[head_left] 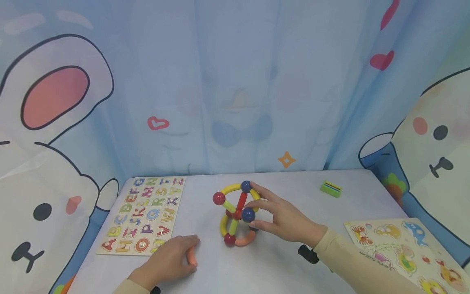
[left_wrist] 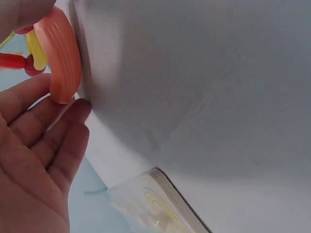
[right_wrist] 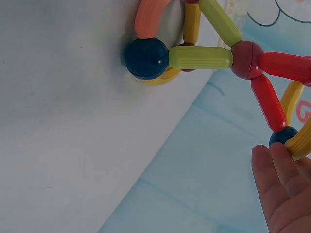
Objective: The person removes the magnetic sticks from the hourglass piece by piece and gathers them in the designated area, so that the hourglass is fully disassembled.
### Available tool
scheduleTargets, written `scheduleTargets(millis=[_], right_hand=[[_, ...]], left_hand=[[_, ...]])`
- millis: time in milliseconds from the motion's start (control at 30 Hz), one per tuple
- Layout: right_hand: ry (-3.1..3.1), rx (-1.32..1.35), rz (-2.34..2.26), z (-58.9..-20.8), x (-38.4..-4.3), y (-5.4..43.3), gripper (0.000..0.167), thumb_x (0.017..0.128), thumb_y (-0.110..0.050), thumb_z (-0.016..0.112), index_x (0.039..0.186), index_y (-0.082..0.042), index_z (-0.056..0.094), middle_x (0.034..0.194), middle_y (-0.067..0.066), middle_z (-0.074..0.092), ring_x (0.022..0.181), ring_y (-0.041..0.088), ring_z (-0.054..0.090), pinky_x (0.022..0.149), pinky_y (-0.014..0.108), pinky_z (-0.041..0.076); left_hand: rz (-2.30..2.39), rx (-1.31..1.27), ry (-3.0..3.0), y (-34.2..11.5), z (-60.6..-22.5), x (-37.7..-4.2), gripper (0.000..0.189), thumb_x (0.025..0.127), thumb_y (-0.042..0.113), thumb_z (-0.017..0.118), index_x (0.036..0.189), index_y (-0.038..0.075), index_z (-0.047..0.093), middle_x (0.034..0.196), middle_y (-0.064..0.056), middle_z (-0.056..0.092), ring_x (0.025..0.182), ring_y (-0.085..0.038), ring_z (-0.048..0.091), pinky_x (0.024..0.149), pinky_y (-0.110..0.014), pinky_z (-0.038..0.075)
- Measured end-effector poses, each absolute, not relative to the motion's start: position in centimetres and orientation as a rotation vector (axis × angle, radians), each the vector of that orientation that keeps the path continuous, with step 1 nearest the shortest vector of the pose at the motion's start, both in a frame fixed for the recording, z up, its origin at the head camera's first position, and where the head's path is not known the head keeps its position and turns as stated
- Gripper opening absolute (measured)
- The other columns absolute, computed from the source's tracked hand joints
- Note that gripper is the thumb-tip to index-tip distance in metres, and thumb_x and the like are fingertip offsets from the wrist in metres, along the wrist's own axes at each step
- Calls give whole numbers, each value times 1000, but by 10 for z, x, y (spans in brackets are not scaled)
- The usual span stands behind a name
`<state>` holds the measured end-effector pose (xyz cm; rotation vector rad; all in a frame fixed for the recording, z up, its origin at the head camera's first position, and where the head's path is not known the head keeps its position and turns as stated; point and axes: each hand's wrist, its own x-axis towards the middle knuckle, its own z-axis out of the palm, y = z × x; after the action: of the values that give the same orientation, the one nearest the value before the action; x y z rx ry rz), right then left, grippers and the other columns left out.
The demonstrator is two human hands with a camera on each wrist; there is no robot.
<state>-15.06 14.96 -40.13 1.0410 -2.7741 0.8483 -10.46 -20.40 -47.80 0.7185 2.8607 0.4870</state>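
My left hand (head_left: pixel 170 259) pinches a curved orange magnetic rod (left_wrist: pixel 64 60) between thumb and fingers, low over the table. To its right stands a magnetic ball-and-rod structure (head_left: pixel 237 214) of red and blue balls with yellow, green, red and orange rods. My right hand (head_left: pixel 284 216) holds this structure from its right side. Its fingertips (right_wrist: pixel 278 149) are at the upper blue ball (head_left: pixel 246 186) and a curved yellow rod, while the thumb lies by another blue ball (head_left: pixel 248 215). A lower blue ball (right_wrist: pixel 146 58) sits close to the tabletop in the right wrist view.
An alphabet puzzle board (head_left: pixel 126 218) lies on the left of the white table (head_left: pixel 205 281). On the right are an animal puzzle board (head_left: pixel 394 230) and, farther back, a small green striped block (head_left: pixel 331 188). A patterned blue curtain (head_left: pixel 235 81) hangs behind.
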Motion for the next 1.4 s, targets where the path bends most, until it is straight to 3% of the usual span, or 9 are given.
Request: scheduleTargets(millis=[167,367,500,633,800,967,1133,1267,1400], right_hand=[[-2771,1042,840,-402,-151,150,50,87,-60,65,128,-32,64,164,2,21,138,29,42,96,47,52],[-2777,1037,853,-401,-150,149,47,87,-56,69,127,-32,64,164,1,21,137,28,44,95,46,52],[-2783,1029,846,-401,-150,149,47,87,-55,69,127,-31,64,164,1,21,137,28,44,94,46,53],[-2790,1013,842,-401,-149,148,47,87,-49,74,128,-30,64,164,1,20,137,28,45,94,47,53],[-2786,989,862,-401,-148,146,52,85,-38,80,132,-26,61,164,1,20,136,27,44,95,47,52],[-2792,902,1055,-404,-146,141,80,84,-33,82,151,-21,40,164,2,20,132,24,48,95,41,53],[-2780,651,1601,-411,-141,133,103,85,-29,81,160,-28,10,161,7,25,127,29,54,93,38,54],[-2677,464,1984,-416,-138,127,105,86,-29,80,159,-28,4,158,14,31,128,34,53,93,43,53],[-2641,375,2147,-421,-135,122,102,88,-29,78,159,-22,4,151,18,42,126,35,55,98,51,49]], left_hand=[[483,702,2866,-207,-480,-105,63,73,33,85,128,8,66,135,-4,60,123,-26,55,103,-45,45],[513,681,2897,-209,-479,-105,65,72,33,86,128,7,66,125,-3,61,115,-23,59,99,-44,49],[479,700,2928,-208,-475,-106,70,72,40,86,131,10,64,129,-3,60,118,-24,58,99,-45,49],[603,645,2946,-193,-460,-114,83,76,46,84,147,19,48,146,-1,48,131,-23,49,104,-46,45],[1097,566,2855,-156,-427,-134,98,82,32,83,158,32,21,159,1,29,134,-23,47,100,-46,48],[1497,569,2624,-128,-409,-151,95,87,16,78,159,27,18,155,-4,37,124,-24,57,99,-42,50],[1667,488,2488,-119,-409,-157,82,90,6,71,157,20,26,146,-11,48,113,-25,63,93,-36,54],[1718,456,2402,-118,-415,-158,72,93,5,66,155,17,31,135,-13,56,113,-26,64,93,-37,54],[1755,442,2302,-117,-422,-159,72,95,6,64,156,15,27,132,-13,58,115,-26,63,96,-39,52]])
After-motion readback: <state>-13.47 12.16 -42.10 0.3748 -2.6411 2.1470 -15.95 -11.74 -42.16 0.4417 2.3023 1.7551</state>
